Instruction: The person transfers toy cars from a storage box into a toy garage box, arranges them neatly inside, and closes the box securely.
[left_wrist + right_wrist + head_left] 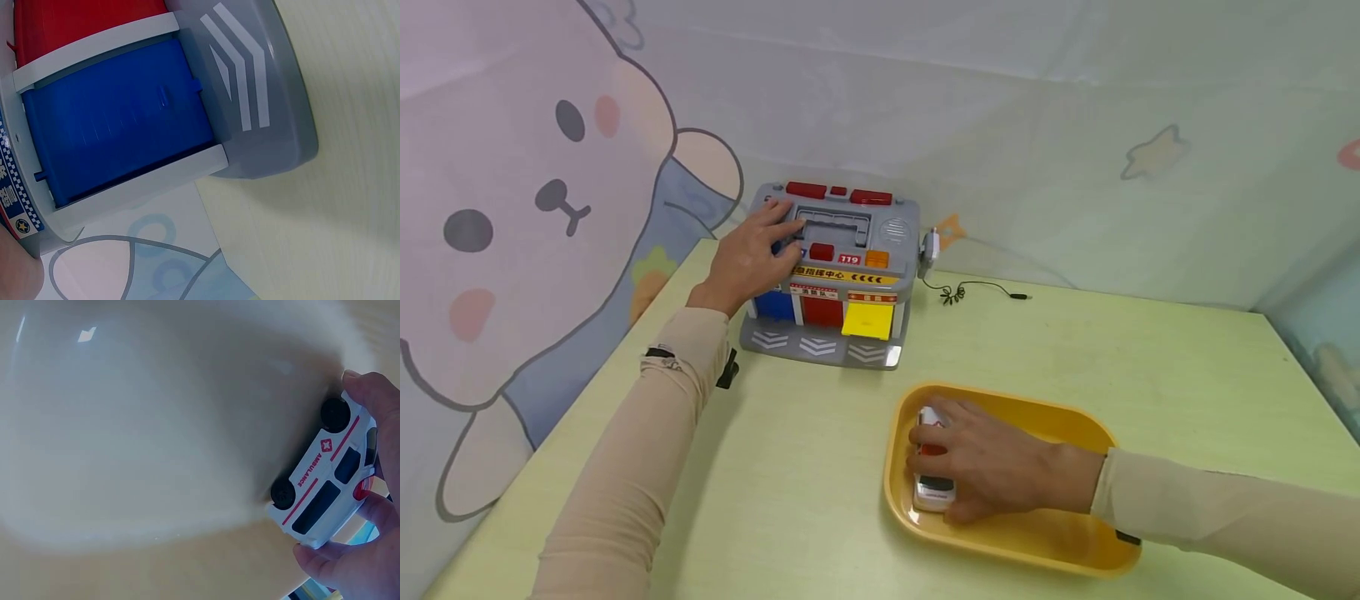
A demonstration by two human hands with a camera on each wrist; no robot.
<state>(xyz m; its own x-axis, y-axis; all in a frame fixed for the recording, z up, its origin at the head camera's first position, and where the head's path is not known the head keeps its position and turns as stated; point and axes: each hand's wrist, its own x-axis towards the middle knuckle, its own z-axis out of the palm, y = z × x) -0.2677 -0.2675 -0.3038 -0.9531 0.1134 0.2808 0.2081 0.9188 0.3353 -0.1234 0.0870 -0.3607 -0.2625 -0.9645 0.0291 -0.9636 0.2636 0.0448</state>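
A white toy ambulance (934, 493) with red stripes and dark windows sits at the left end of a yellow tray (1022, 560). My right hand (988, 458) grips it from above; in the right wrist view, fingers hold the ambulance (322, 481) at both ends. Farther back stands a grey toy rescue station (895, 250) with a folded carry handle. My left hand (752, 258) rests on its top left part, fingers spread. In front, the blue door (119, 119) and red door (822, 312) are down, while the yellow door (868, 320) sticks out raised.
A small grey piece (929, 250) is on the station's right side, with a thin black cable (955, 293) lying on the green table (1150, 367) beside it. A printed cloth (1000, 108) hangs behind the table and along its left.
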